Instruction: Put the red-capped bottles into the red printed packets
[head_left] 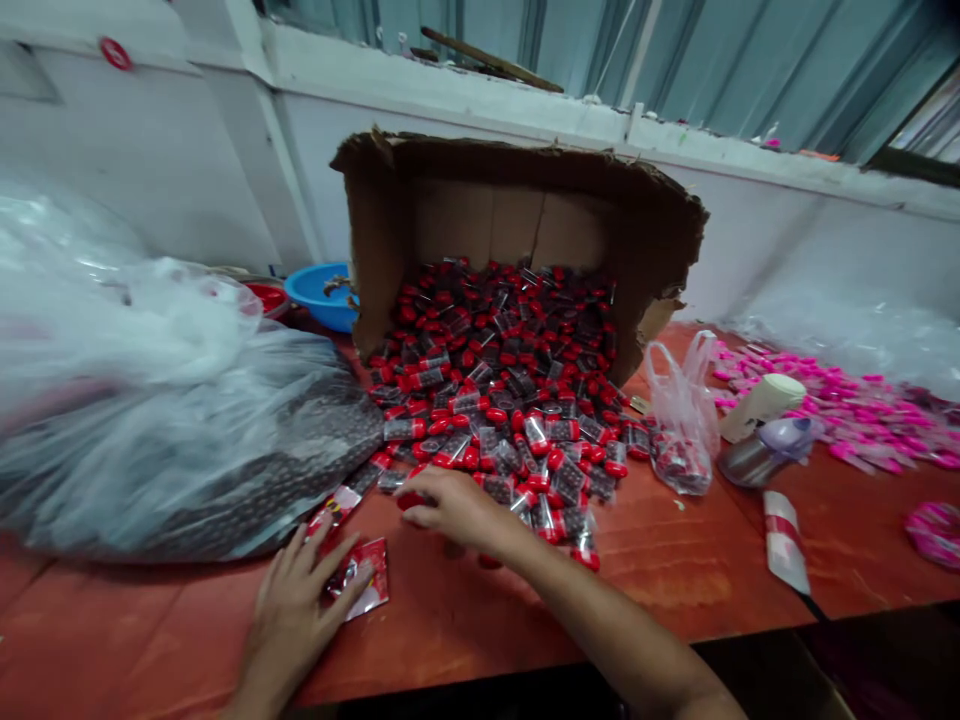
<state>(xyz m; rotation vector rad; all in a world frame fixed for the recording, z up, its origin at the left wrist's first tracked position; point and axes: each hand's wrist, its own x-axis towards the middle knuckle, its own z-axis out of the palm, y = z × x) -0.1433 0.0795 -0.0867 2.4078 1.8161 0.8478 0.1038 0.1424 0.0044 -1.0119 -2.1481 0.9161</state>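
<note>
My left hand (304, 595) lies on the red table with its fingers spread, over a small glossy red printed packet (375, 580). Another red printed packet (337, 507) pokes out by its fingertips, next to the plastic bag. My right hand (450, 507) is at the front edge of a heap of small clear containers with red caps (517, 400). Its fingers are curled, thumb and forefinger closed on a red-capped piece (409, 498), mostly hidden by the hand. The heap spills from a torn cardboard box (667, 220) lying on its side.
A big clear plastic bag of dark dotted pieces (285, 450) fills the left side. Behind it stands a blue basin (322, 290). On the right are a knotted plastic bag (682, 420), a metal bottle (765, 455), a white roll (784, 540) and pink pieces (847, 410).
</note>
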